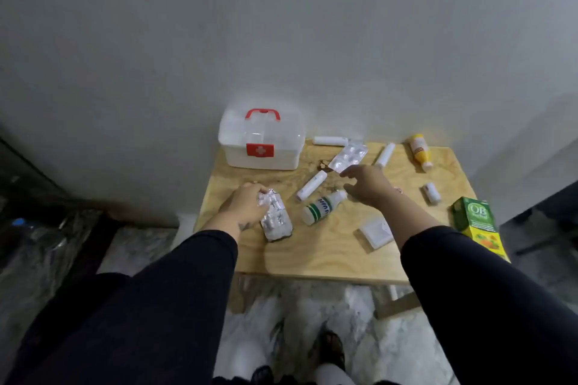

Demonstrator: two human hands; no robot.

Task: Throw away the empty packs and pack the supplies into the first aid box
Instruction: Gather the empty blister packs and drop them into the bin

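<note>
A white first aid box (261,142) with a red handle and a red cross label stands closed at the back left of the wooden table (312,259). My left hand (245,205) grips a crumpled silver blister pack (269,200); more silver packs (276,225) lie under it. My right hand (367,183) pinches the corner of a flat silver blister pack (349,158), lifted above the table. White tubes (311,185) (385,154) (330,141) and a white bottle with green stripes (323,211) lie between.
A yellow bottle (420,151) and a small white bottle (432,193) lie at the right. A green and yellow carton (477,225) sits at the right edge. A small clear case (377,233) lies near my right forearm. A wall stands behind the table.
</note>
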